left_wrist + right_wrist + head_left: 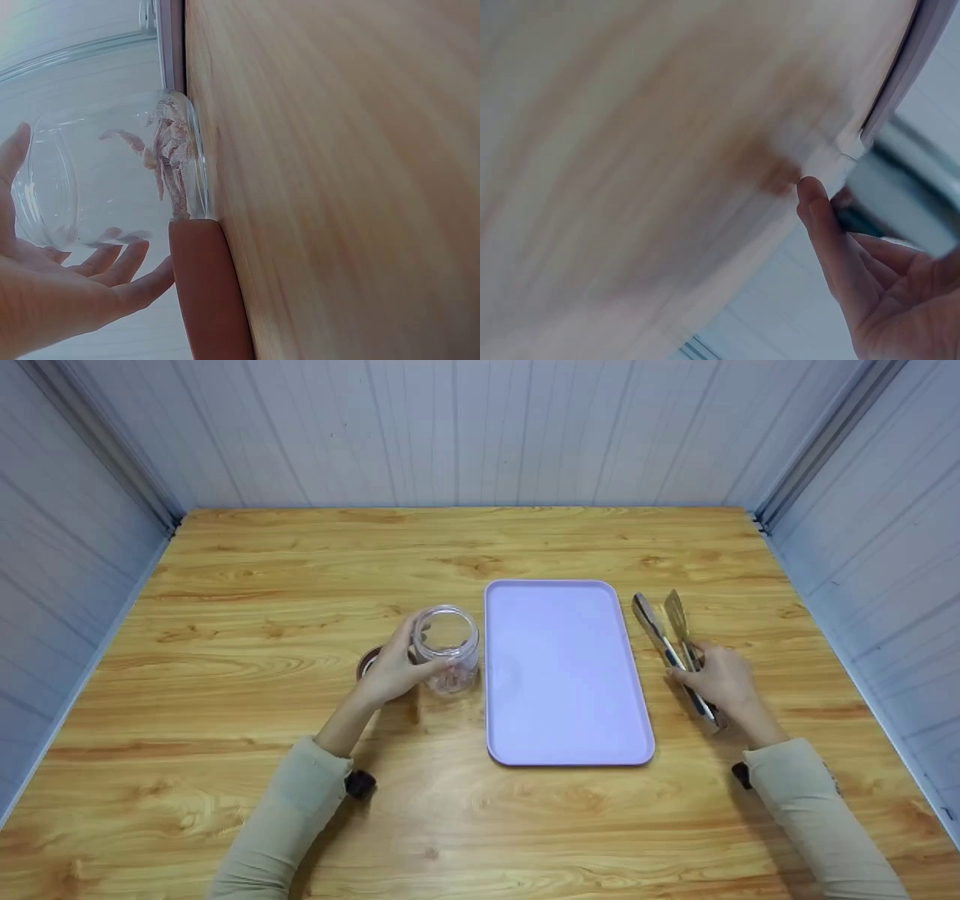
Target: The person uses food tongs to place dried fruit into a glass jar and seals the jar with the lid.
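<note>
My left hand (394, 666) curls round a clear jar (454, 676), thumb on the near side and fingers behind. The jar stands upright with its mouth uncovered. Pale, crumbly pieces (172, 146) lie at its bottom in the left wrist view. A reddish-brown lid (210, 292) is on the table right beside the jar's base, partly covered by my left hand in the head view. My right hand (721, 679) grips a pair of metal tongs (649, 619) by its arms, with the tips spread and pointing away from me. The tongs look blurred in the right wrist view.
A light purple rectangular tray (566, 675) lies flat on the wooden table (300, 585) between the jar and the tongs. The jar is close to its left edge. Ribbed white walls (480, 435) border the table at the back and both sides.
</note>
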Motion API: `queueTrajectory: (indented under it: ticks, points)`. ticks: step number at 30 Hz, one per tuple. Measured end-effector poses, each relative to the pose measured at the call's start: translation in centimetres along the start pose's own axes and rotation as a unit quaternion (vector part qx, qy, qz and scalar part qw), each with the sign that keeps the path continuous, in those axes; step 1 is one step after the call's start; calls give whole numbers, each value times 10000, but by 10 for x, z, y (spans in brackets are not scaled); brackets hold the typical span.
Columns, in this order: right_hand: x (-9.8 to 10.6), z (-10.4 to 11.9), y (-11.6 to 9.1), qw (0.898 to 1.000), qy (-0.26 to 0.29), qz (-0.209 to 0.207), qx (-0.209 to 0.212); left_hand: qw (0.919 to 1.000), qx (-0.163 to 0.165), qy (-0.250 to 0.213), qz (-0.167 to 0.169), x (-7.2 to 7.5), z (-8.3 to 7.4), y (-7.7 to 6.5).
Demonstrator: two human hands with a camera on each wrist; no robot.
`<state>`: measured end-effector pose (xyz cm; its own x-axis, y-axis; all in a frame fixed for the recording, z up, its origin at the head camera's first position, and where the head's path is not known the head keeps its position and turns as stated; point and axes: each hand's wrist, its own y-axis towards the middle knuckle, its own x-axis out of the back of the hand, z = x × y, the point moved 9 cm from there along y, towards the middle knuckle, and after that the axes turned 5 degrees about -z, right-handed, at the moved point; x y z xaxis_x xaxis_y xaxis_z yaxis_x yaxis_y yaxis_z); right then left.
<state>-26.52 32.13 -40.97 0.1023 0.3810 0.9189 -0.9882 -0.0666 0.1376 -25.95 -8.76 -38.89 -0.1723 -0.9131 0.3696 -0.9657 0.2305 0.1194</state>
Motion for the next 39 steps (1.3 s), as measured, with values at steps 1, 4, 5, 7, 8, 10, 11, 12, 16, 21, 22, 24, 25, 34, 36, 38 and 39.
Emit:
queueTrajectory:
  ticks: [1,4,5,7,8,10,11,12,16,21,22,24,25,34,36,38,39]
  points:
    - [-1,1,0,10000,-44,3,31,10000,-5,-21,5,0,-4,-1]
    - [-2,4,2,9998,-182,-40,104,10000,-67,-67,-8,1,-2,-1]
    - [-2,5,2,9997,-205,-26,109,9999,-60,-98,-2,1,-5,-2]
    - [-4,5,2,9997,-208,41,77,10000,-13,-82,-6,1,-6,-3]
    - [-4,5,2,9998,-207,55,61,10000,7,-61,-12,1,-1,-1]
    - [-5,4,3,9997,-214,90,24,10000,13,-3,-10,1,7,1]
    - [-5,4,3,9997,-214,108,3,10000,18,31,-24,1,11,3]
    - [-5,4,3,9997,-210,121,-15,10000,21,73,-35,0,14,4]
    - [-6,3,3,9996,-236,155,-50,10000,-13,67,-67,0,18,6]
    - [-7,2,2,9995,-260,166,-62,9999,-19,64,-79,0,16,6]
    - [-7,2,2,9995,-272,160,-52,9999,-31,60,-76,0,16,6]
    - [-6,3,2,9994,-313,124,-1,10000,-25,50,-61,0,16,6]
    - [-5,4,2,9994,-332,105,27,10000,-26,59,-54,0,16,6]
    - [-4,3,1,9996,-227,163,19,9999,-23,-126,-2,-1,16,5]
    - [-1,2,1,9996,-179,209,-81,9999,-54,-105,14,-1,15,5]
    - [2,2,0,9995,-131,201,-185,10000,-60,-66,8,-1,15,5]
    - [5,3,0,9996,-105,156,-212,10000,-66,-57,2,-1,15,5]
